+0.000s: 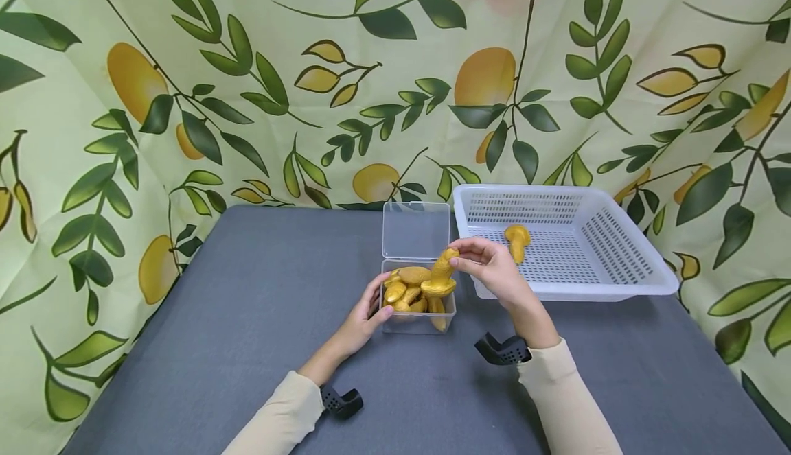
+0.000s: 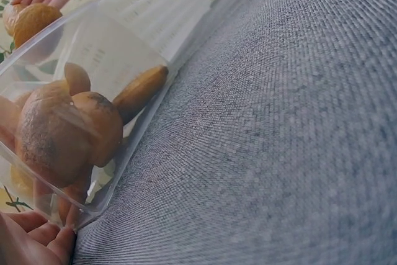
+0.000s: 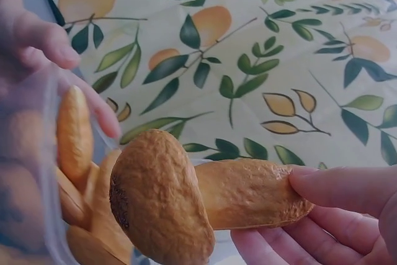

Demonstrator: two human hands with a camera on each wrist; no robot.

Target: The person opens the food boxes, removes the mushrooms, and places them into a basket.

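My right hand pinches a yellow-brown mushroom by its stem, thumb on one side and fingers on the other. Its cap points down over a clear plastic box in the head view. Several more mushrooms fill that box, some seen through its wall in the left wrist view. At the box's left side, my left hand holds it, the thumb near the front corner and fingers along the side. The box's clear lid stands raised at the back.
Right of the box stands a white slotted plastic basket with a single mushroom inside. Both stand on a dark grey-blue tabletop. Behind the table hangs a curtain printed with leaves and fruit.
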